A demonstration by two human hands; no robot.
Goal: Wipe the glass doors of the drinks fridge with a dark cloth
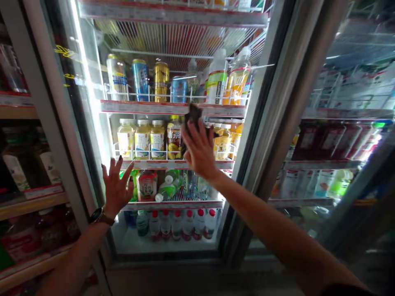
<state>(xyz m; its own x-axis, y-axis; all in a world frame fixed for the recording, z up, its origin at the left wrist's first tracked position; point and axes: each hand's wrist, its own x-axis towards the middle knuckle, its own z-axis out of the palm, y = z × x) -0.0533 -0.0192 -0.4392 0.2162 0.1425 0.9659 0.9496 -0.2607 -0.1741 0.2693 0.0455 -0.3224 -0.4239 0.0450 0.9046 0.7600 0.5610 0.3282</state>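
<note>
My right hand (200, 151) presses a dark, crumpled cloth (193, 115) flat against the glass door (173, 246) of a lit drinks fridge. Part of the cloth is hidden behind the fingers and palm. Lower on the left, my left hand (116, 187) is open, its fingers spread at the glass and nothing in it. A dark watch (97, 214) sits on that wrist. Behind the cloth, on the middle shelf, stand a brown-labelled bottle (174, 137) and several yellow drink jars (142, 139).
Cans (141, 80) and orange drink bottles (239, 78) stand on the shelf above. Red-capped bottles (177, 224) line the bottom. A metal door frame (286, 107) runs down the right, beside another fridge section. More shelved bottles (18, 160) are at the left.
</note>
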